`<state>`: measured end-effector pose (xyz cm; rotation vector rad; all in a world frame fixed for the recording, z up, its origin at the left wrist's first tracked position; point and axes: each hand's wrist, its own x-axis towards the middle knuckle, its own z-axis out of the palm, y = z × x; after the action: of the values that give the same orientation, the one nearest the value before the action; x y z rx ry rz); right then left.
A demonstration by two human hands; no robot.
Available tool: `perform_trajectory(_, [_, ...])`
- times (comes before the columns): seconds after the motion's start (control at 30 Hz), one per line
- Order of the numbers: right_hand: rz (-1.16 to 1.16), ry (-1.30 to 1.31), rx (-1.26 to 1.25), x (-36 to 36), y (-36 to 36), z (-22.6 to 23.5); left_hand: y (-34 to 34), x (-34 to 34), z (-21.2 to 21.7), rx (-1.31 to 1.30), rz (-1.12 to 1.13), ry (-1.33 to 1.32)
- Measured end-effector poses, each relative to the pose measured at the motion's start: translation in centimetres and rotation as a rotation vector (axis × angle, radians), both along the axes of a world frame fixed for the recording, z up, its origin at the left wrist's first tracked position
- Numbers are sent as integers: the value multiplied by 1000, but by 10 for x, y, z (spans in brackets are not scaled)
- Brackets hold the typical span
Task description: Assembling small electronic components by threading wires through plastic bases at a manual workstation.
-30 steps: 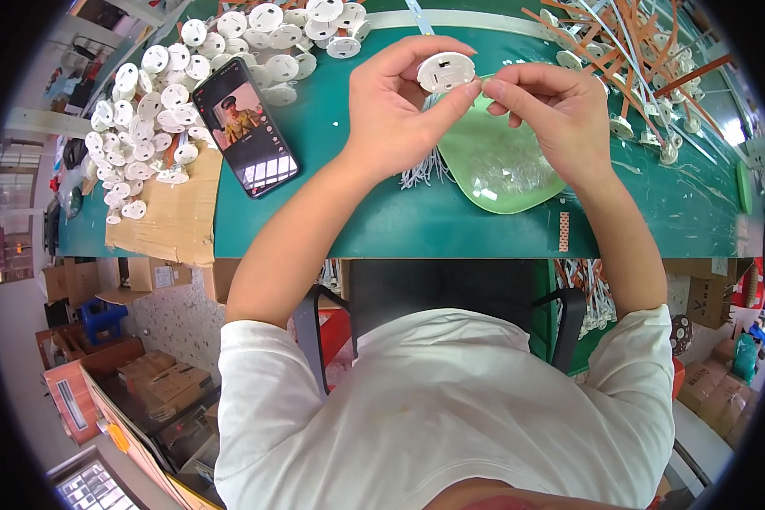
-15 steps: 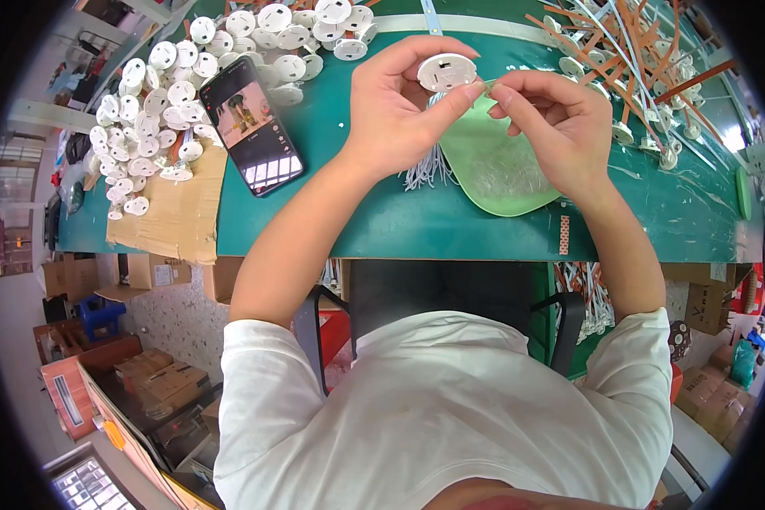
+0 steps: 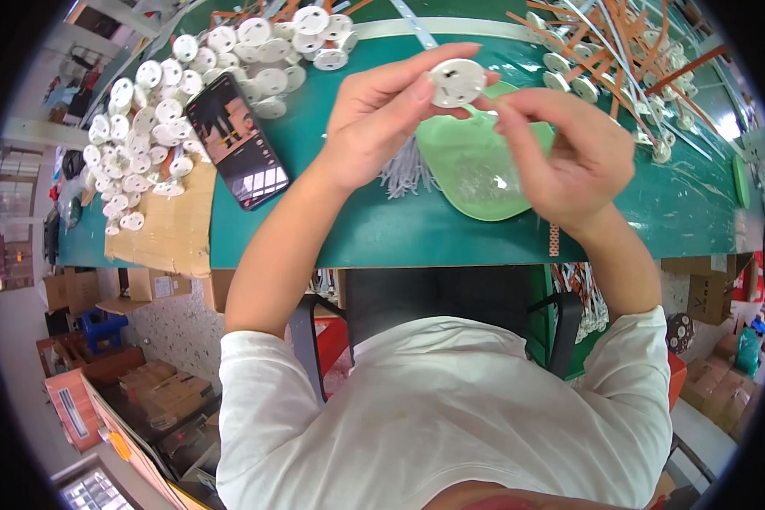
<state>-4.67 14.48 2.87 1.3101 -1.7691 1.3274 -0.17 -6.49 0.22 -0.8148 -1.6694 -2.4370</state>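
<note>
Between the thumb and fingers of my left hand is a white round plastic disc with small slots in its face. It is raised over the bench and tilted toward me. My right hand is close by on the right, thumb and forefinger drawn together near the disc's edge. Whatever is in that pinch is too small to make out. Below both hands lies a light green tray with a heap of small clear pieces in it. A bundle of white strands lies at the tray's left, partly under my left hand.
A phone with a lit screen rests left of my left arm, beside many white discs and a cardboard sheet. More discs with orange-brown strips spread at the far right. A perforated strip lies near the front edge.
The disc has turned in my left hand, and my left thumb has shifted to its left edge. My right hand has moved slightly right and down, still pinched. The whole view has shifted a little.
</note>
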Motion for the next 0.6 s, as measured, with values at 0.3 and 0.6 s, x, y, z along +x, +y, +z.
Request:
perform_trajectory(0.3, [-107,222,23,2,-10,-6,7,0,-2,1,-24,-21])
perform_trajectory(0.6, [-89,133,18,1,-14,-9,17,2,-8,17,50,-39])
